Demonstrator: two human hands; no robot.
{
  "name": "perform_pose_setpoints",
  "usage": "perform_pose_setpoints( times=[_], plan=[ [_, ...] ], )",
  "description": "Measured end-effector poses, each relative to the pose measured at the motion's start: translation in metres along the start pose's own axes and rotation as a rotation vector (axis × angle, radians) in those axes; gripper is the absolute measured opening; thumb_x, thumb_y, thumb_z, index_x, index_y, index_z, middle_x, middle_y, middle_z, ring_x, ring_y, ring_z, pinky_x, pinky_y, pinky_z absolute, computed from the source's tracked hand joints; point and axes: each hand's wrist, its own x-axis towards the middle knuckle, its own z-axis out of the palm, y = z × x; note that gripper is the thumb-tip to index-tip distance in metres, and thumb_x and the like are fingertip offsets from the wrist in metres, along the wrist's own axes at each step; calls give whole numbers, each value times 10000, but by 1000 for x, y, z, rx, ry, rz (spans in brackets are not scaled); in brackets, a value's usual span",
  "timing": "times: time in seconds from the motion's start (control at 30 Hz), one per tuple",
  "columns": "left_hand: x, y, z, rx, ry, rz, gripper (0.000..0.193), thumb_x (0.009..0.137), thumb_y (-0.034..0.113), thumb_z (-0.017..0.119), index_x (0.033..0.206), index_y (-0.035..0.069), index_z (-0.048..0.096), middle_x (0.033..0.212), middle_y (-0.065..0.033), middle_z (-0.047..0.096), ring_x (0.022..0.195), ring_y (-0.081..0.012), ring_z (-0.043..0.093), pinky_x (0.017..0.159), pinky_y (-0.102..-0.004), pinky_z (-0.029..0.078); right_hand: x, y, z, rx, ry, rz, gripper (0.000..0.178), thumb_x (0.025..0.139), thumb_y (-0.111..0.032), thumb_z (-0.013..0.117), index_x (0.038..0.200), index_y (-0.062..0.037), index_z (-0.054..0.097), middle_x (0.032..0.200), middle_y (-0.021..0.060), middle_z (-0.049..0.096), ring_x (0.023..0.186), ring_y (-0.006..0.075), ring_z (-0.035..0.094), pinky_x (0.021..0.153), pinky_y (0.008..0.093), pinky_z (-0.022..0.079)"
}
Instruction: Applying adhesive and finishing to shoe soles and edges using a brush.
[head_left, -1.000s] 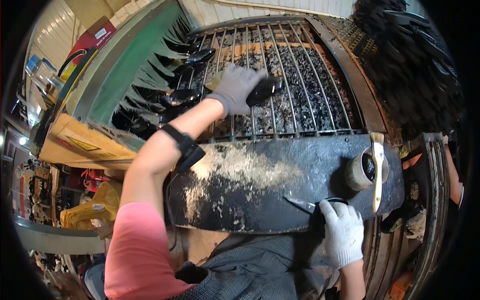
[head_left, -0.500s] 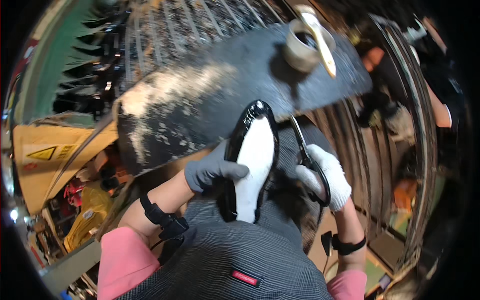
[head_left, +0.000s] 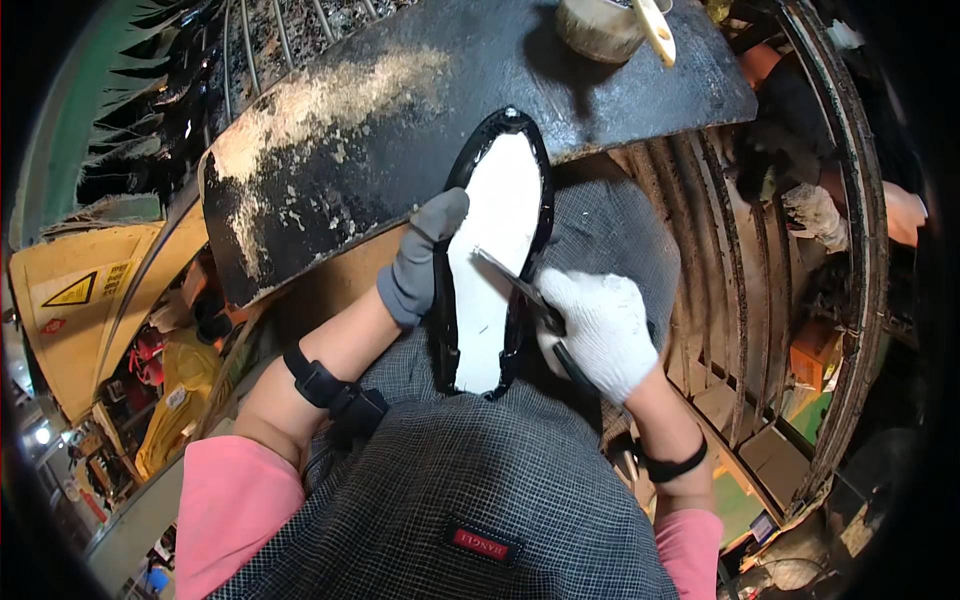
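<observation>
A glossy black shoe upper (head_left: 447, 320) lies bottom up over my lap, toe pointing away, with a white insole (head_left: 490, 300) facing me. My left hand (head_left: 425, 245), in a grey glove, grips its left side, thumb over the edge and the other fingers hidden beneath. In a white knitted glove, my right hand (head_left: 598, 325) is closed round a slim, pointed pliers-like tool (head_left: 520, 287) with black handles. The tool's tip touches or hovers just above the middle of the insole; I cannot tell which. Small dark marks show on the insole near it.
Beyond the shoe is a worn black board (head_left: 480, 75). On it stands a pot (head_left: 600, 30) with a pale-handled brush (head_left: 655, 32) across it. Brown metal slats (head_left: 690, 250) run at the right, and another person's arm (head_left: 900, 215) shows past them. A yellow panel (head_left: 75, 330) is at the left.
My right hand has brought the tool leftward, from beside the shoe to over the insole. My left hand has shifted farther up the shoe's side. The view has tilted toward my lap.
</observation>
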Motion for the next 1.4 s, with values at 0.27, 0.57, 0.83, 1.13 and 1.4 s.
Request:
perform_pose_setpoints(
  times=[0.27, 0.57, 0.83, 1.13, 1.4],
  plan=[
    [6, -11, -33, 208, 38, 149, 889, 937, 567, 585, 1545, -40, 357, 1438, -365, 505, 1286, -424, 592, 1088, -488, 507, -31, -9, -2, 531, -536, 410, 116, 854, -189, 664, 833, -92, 606, 634, 109, 645, 614, 316, 685, 607, 383, 538],
    [1, 18, 24, 77, -81, 58, 892, 925, 582, 589, 1531, -40, 384, 1408, -385, 518, 1250, -421, 621, 1068, -463, 530, -58, -16, 35, 51, -245, 89, 180, 794, -207, 685, 897, -94, 590, 703, 144, 635, 660, 354, 670, 600, 463, 519],
    [4, 11, 47, -42, -157, -28, 591, 992, 381, 504, 1392, -52, 552, 1258, -203, 694, 1116, -254, 705, 960, -381, 595, -47, 26, 25, 1064, 225, 632, 220, 895, -84, 660, 1106, -30, 623, 879, 198, 718, 789, 366, 718, 721, 399, 570],
    [11, -9, 61, 96, -11, -142, 698, 929, 351, 648, 1448, -85, 479, 1306, -245, 661, 1143, -331, 699, 1059, -461, 547, -60, 42, -46, -416, 491, 309, 415, 782, -23, 680, 1182, -117, 617, 922, 153, 618, 866, 363, 647, 758, 454, 525],
    [12, -1, 89, 388, 42, -270, 714, 937, 435, 628, 1435, -65, 511, 1300, -214, 675, 1115, -313, 712, 1002, -398, 569, -53, 63, -44, -545, 417, 237, 273, 831, -136, 630, 1100, -91, 633, 889, 126, 581, 889, 312, 609, 780, 436, 483]
  ],
)
